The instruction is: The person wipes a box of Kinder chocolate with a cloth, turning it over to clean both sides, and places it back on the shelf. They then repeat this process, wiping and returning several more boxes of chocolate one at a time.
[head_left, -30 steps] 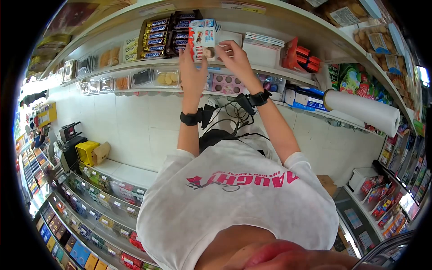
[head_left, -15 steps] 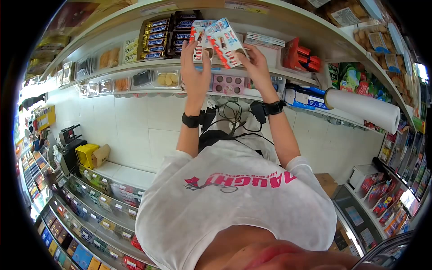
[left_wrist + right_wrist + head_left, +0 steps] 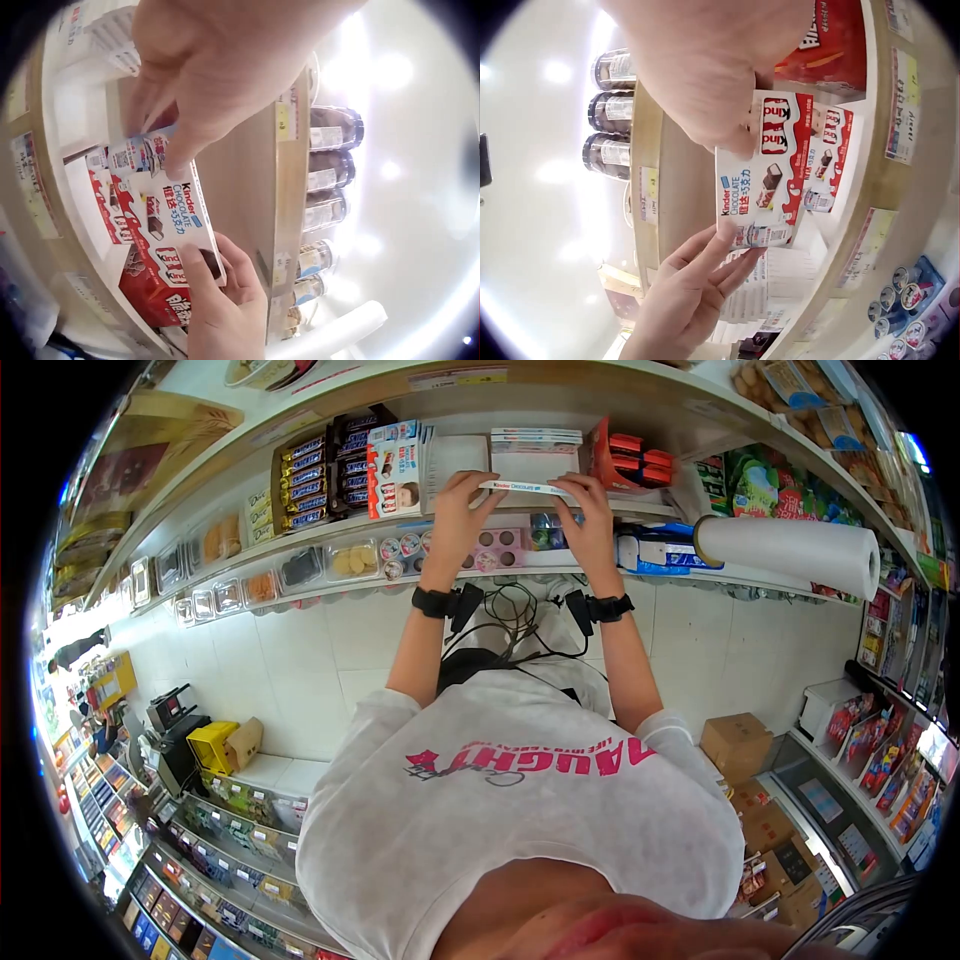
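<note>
Where the row starts, at left: chocolate bars (image 3: 305, 485) in dark wrappers, stacked in an open carton.
Next along: upright Kinder pack (image 3: 393, 480), face outward, just beside the bars.
Left hand (image 3: 458, 510): raised to the shelf (image 3: 247, 187); fingers and thumb curled round the blue-and-white end of the Kinder Chocolate box (image 3: 528, 487) — a firm pinch, seen close from the left wrist.
Kinder Chocolate box: held flat between both hands, edge toward the head camera, in front of a stack of white boxes (image 3: 535, 438); close to the wooden shelf board, contact with it impossible to tell.
Right hand (image 3: 592, 510): fingers closed on the red end of the same box, thumb underneath.
Further right: red packs (image 3: 630, 458), standing just beside the right hand.
Far right — paper roll (image 3: 790, 555): lying on its side, lower than the box, well apart from both hands.
</note>
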`<state>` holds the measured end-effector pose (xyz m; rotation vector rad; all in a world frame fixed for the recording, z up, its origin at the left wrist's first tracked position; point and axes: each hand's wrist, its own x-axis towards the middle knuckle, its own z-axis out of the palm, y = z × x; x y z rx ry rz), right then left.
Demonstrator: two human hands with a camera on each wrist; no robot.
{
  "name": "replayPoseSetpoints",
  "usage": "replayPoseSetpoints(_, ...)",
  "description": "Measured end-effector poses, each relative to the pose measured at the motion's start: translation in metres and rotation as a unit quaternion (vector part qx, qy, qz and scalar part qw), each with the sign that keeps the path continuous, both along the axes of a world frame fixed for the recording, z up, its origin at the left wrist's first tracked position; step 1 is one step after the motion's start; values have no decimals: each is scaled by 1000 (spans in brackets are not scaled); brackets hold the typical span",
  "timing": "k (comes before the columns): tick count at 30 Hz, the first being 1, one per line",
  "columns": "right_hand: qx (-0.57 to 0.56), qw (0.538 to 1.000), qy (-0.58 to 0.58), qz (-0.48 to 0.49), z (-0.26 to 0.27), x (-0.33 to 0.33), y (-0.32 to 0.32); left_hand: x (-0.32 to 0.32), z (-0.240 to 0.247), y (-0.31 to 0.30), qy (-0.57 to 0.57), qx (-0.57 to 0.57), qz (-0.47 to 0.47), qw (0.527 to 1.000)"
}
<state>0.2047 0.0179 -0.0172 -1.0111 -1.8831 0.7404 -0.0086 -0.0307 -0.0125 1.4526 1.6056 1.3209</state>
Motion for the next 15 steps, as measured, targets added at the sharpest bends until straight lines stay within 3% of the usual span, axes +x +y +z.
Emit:
replayPoseSetpoints(3,41,993,-68,-90,-9,3,-1,5,-18,14,4,23,-20,1000)
replayPoseSetpoints(6,21,983,-69,-166,-22,1,-2,11,-21,22,85,-28,-18,996)
replayPoseSetpoints(15,-54,985,32,-161,-37,-8,4,15,-50,31,36,60,70,995)
